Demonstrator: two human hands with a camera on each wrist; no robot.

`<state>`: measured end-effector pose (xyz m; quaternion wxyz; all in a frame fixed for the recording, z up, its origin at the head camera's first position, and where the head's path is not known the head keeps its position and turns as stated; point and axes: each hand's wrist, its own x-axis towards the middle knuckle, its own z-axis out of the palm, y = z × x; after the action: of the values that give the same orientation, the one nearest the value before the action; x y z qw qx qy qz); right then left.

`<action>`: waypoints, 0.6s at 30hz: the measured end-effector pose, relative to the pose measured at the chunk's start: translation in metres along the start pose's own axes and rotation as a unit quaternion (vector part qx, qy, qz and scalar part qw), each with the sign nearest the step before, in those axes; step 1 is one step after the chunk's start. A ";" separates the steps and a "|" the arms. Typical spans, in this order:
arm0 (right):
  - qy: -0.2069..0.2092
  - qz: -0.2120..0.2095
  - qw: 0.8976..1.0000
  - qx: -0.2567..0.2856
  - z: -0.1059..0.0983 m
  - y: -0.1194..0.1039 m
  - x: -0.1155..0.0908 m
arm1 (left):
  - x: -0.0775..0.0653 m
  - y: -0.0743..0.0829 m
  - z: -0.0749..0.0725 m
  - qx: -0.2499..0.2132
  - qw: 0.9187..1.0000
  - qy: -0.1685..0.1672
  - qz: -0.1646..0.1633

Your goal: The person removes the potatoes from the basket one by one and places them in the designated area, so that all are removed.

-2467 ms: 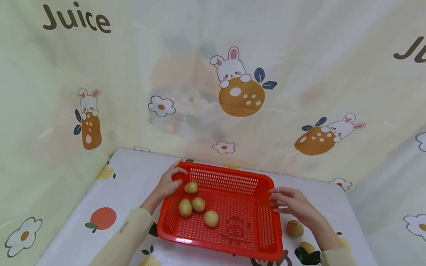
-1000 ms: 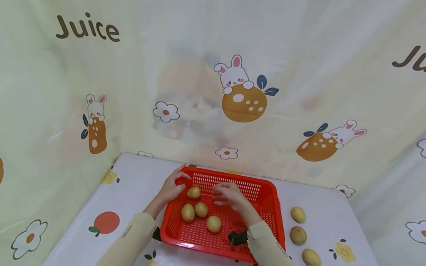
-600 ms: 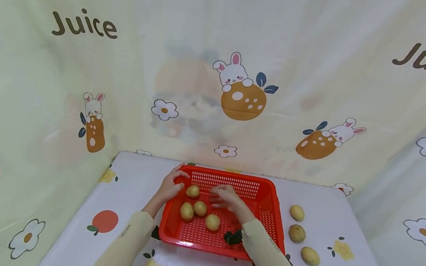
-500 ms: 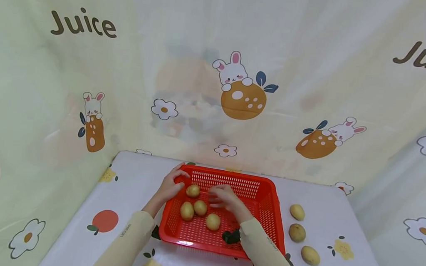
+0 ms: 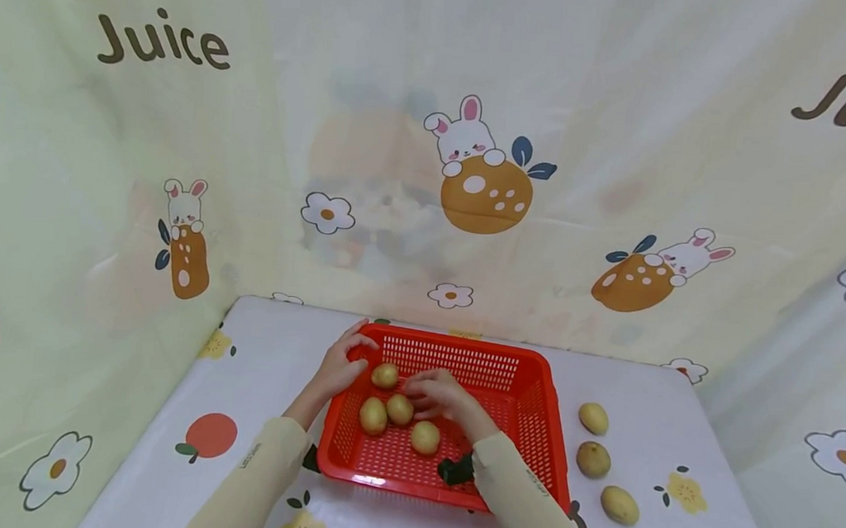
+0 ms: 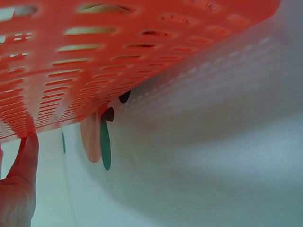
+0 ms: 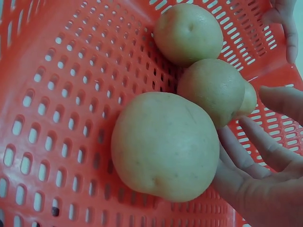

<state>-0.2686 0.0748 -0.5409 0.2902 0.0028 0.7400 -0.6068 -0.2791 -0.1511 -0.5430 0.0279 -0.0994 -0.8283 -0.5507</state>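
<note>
A red plastic basket [image 5: 465, 343] with slotted walls stands on the table, several potatoes in its left half. At its far left corner my left hand [image 5: 336, 368] holds the rim; the thumb [image 6: 28, 153] shows against the outer wall in the left wrist view. My right hand [image 5: 445, 398] is inside the basket, fingers spread and loosely bent beside the middle potato [image 5: 400, 409]. Its palm faces that potato and the near one [image 7: 165, 146] in the right wrist view, gripping neither. Whether the fingertips touch the middle potato, I cannot tell.
Three more potatoes lie in a row right of the basket, the middle one [image 5: 593, 460] browner. The tablecloth [image 5: 269, 326] is white with fruit and flower prints. A printed curtain [image 5: 374, 127] closes off the back and sides.
My right hand has come from the basket's right rim to its inside, then slightly left and lower toward the middle potato. The left hand has stayed on the rim; the potatoes lie where they were.
</note>
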 end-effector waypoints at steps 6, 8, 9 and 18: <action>-0.020 0.000 1.000 -0.007 -0.001 0.002 0.001 | 0.001 0.000 0.000 -0.001 1.000 -0.002 0.002; -0.025 -0.005 1.000 -0.014 -0.001 0.003 0.001 | 0.001 -0.001 0.000 0.001 1.000 0.000 0.004; -0.029 -0.010 0.999 -0.019 -0.001 0.003 0.002 | 0.001 -0.001 0.000 0.000 1.000 0.000 0.003; -0.038 -0.030 0.998 -0.047 0.003 0.004 0.001 | -0.001 0.001 0.000 -0.002 1.000 -0.004 -0.012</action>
<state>-0.2668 0.0724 -0.5450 0.2997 -0.0564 0.7557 -0.5796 -0.2777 -0.1513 -0.5418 0.0174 -0.0916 -0.8284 -0.5523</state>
